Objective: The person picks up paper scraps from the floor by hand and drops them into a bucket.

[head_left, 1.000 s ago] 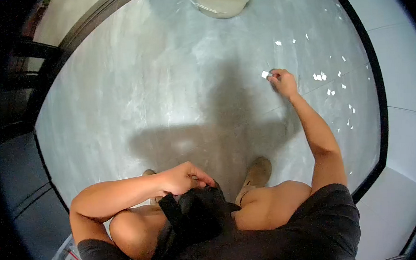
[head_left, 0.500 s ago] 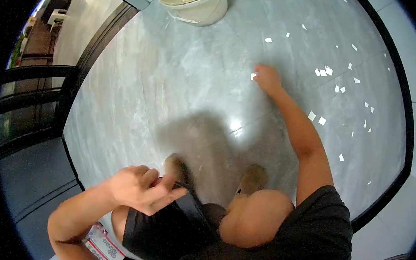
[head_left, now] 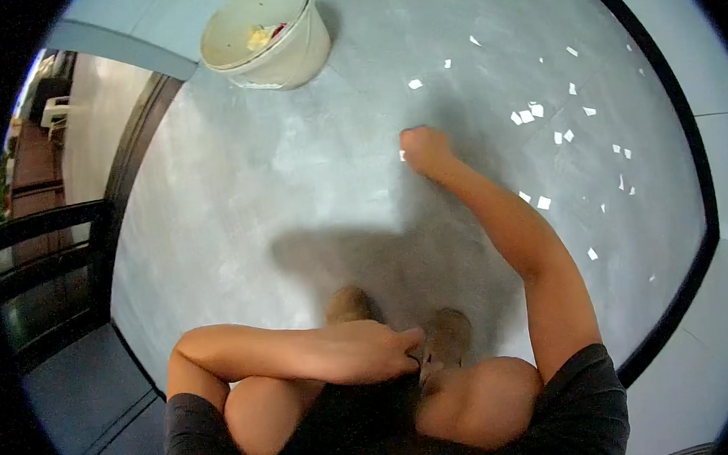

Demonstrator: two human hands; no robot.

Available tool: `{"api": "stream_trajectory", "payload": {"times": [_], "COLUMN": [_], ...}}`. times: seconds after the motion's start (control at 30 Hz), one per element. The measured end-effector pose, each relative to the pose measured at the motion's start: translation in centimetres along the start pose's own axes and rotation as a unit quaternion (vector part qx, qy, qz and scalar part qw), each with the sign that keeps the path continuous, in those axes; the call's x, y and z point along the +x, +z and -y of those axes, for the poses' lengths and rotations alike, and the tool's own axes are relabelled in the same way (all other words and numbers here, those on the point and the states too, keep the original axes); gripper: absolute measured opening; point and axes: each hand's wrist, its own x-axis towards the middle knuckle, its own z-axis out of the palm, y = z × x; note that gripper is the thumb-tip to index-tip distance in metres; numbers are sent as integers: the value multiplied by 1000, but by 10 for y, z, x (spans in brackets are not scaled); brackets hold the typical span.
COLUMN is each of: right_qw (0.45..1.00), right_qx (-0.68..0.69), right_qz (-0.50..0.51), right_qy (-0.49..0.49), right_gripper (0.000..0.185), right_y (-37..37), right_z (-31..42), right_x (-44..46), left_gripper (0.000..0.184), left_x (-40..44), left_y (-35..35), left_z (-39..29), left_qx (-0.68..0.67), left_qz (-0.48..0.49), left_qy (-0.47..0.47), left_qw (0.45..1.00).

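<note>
My right hand (head_left: 428,150) reaches out low over the grey floor (head_left: 328,180), its fingers closed. A small white paper scrap (head_left: 402,155) shows at the fingertips. Close to me, my left hand (head_left: 371,350) hangs between my knees with its fingers curled in. What it holds, if anything, is hidden. More white paper scraps (head_left: 527,116) lie scattered on the floor, mostly to the right of my right hand. One paper scrap (head_left: 415,84) lies just beyond that hand.
A cream bucket (head_left: 295,61) with yellow and red bits inside stands ahead on the left. My shoes (head_left: 447,339) are planted below my hands. Dark cabinet framing (head_left: 51,226) and a doorway border the left; a black strip (head_left: 695,140) edges the floor on the right.
My view has shifted, bringing the bucket further into sight. My left hand has moved right, to between my knees. My right hand still pinches the paper scrap.
</note>
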Motion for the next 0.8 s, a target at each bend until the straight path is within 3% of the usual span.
{"api": "stream_trajectory", "payload": {"times": [0.03,0.07,0.17,0.23,0.37,0.43,0.57,0.63,0.8], "right_qw": [1000,999,993,982,987,991,987,973,974], "right_qx": [-10,-21,-81,-124,-68,-39,135,174,127], "right_qz": [13,28,73,111,141,128,-68,-137,-183], "right_qy": [-6,-14,-50,-86,-29,-11,49,59,39], "right_gripper": [12,11,15,20,17,12,19,18,17], "right_y": [-1,-3,-13,-16,-21,-14,-42,-42,-14], "right_z": [1,3,6,16,21,13,-32,-66,-72], "right_x": [4,7,15,21,25,34,59,74,96], "left_gripper": [20,25,25,24,24,24,26,28,36], "left_x": [2,5,6,6,7,0,-19,-24,-25], "left_y": [-1,1,-7,11,41,44,17,20,18], "left_z": [2,10,13,26,43,46,36,39,35], "left_qx": [-10,-12,-34,-53,-109,-90,-127,-133,-162], "left_qz": [16,102,159,92,-20,21,83,61,16], "left_qy": [30,56,87,161,272,234,152,132,134], "left_qw": [999,993,983,981,956,968,977,980,978]}}
